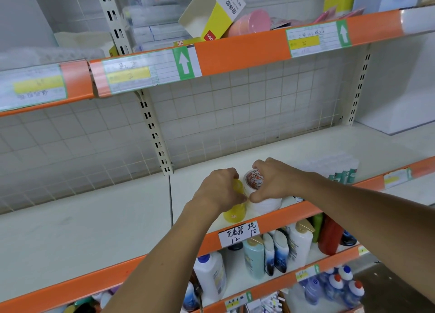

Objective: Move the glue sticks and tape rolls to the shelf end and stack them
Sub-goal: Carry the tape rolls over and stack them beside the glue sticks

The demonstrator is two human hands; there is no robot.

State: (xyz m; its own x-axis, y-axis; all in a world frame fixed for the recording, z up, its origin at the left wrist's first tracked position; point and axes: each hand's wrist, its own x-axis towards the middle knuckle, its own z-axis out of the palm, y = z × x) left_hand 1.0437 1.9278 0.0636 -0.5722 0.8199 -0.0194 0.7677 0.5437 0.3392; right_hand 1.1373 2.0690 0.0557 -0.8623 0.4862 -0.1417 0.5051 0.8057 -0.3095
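Left hand [220,188] fingers curl over the top of the yellow tape stack [235,209], gripping it. Right hand [273,181] fingers curl round a white tape roll [255,178] w/ red print, held tilted atop the white tape stack [266,204]. Thumbs nearly meet between the two stacks.

Risk: both stacks sit close to the front lip of the shelf [282,152], just above the handwritten tag [239,232]. A nudge toward the person could tip rolls over the edge onto the bottles [277,249] below. The tilted roll could slide if let go unseated.

Glue sticks [339,169] lie in a row to the right, near the same edge, not yet moved; the right forearm passes close and could sweep them.

Room: bare shelf behind and to the left, up to the tiled back wall; upper shelf is well overhead.
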